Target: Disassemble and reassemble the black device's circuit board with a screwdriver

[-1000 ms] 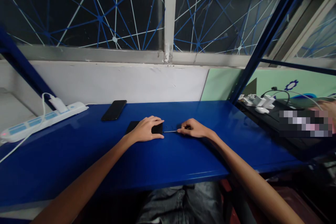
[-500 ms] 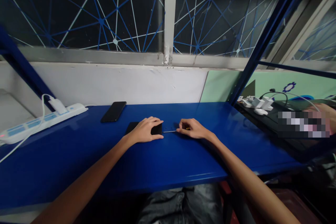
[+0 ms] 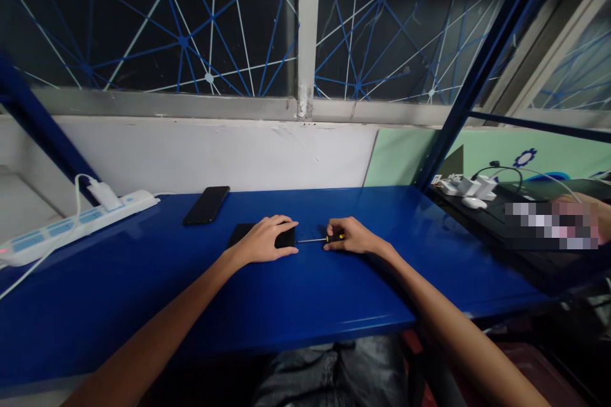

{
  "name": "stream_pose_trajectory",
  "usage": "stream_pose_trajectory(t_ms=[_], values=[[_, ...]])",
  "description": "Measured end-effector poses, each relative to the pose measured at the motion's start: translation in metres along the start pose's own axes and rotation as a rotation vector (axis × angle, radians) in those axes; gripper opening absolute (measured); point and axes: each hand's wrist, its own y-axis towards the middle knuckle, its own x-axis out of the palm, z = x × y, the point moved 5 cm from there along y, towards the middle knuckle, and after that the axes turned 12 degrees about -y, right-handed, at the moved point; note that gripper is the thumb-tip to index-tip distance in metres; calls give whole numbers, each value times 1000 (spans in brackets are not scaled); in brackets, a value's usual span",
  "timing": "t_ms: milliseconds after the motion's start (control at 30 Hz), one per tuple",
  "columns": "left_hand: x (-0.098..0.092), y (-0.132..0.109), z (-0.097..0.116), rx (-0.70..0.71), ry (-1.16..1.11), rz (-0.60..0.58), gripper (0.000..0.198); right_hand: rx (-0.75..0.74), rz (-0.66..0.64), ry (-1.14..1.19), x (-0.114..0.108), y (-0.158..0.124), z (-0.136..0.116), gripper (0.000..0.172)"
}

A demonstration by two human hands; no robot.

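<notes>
My left hand (image 3: 267, 238) lies over a flat black box (image 3: 285, 238), thumb and fingers closed on its near and far sides, so much of it is hidden. My right hand (image 3: 351, 235) grips a screwdriver (image 3: 335, 238) by its black and yellow handle. The thin metal shaft points left, and its tip meets the right edge of the black box. A few tiny dark pieces, perhaps screws (image 3: 312, 233), lie on the blue table just beyond the shaft.
A black smartphone (image 3: 207, 205) lies at the back left of the blue table (image 3: 305, 305). Farther left is a white power strip (image 3: 81, 229) with a plug and cable. At right, white chargers (image 3: 477, 187) sit beside another person's hand (image 3: 580, 203).
My right thumb and fingers have shifted on the screwdriver, and more of its handle shows now. My left hand and the black box stay in place.
</notes>
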Motion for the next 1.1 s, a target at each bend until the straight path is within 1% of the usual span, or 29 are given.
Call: stream_pose_trajectory(t_ms=[67, 167, 300, 433, 500, 767, 967, 1100], values=[[-2, 0, 0, 17, -25, 9, 63, 1, -4, -1, -1, 0, -1, 33], [-3, 0, 1, 55, -72, 21, 48, 14, -5, -7, -3, -1, -2, 36], [-2, 0, 3, 74, -122, 3, 32, 20, -34, 27, -4, -3, -3, 41], [0, 0, 5, 83, -137, -11, 25, -17, 5, 16, -7, -3, -3, 35], [1, 0, 5, 96, -138, -16, 23, -33, 18, 15, -7, -3, -2, 34], [1, 0, 5, 89, -133, -24, 21, -15, 12, -15, -2, -1, 2, 35], [1, 0, 5, 74, -133, -24, 21, 31, 27, -61, -2, -1, 2, 35], [2, 0, 5, 66, -134, -25, 22, 23, 20, -36, 0, -1, 1, 33]])
